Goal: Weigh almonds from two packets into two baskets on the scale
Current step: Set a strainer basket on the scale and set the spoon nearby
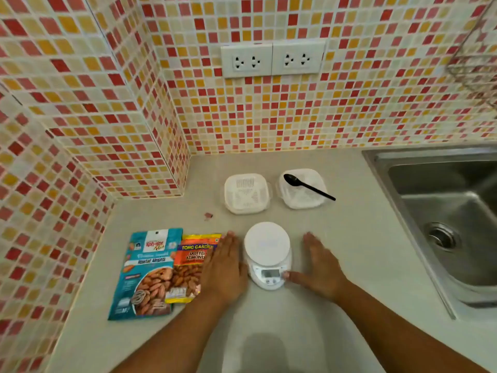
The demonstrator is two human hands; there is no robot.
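Right hand (321,262) flat, thumb against scale (267,254).

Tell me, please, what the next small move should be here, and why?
Probably lift the left basket onto the scale. Its round platform is bare, both baskets sit empty behind it, the right basket has the black spoon lying across it, and both almond packets look unopened. The right hand has its thumb at the scale's buttons; the left hand lies flat, free to reach.
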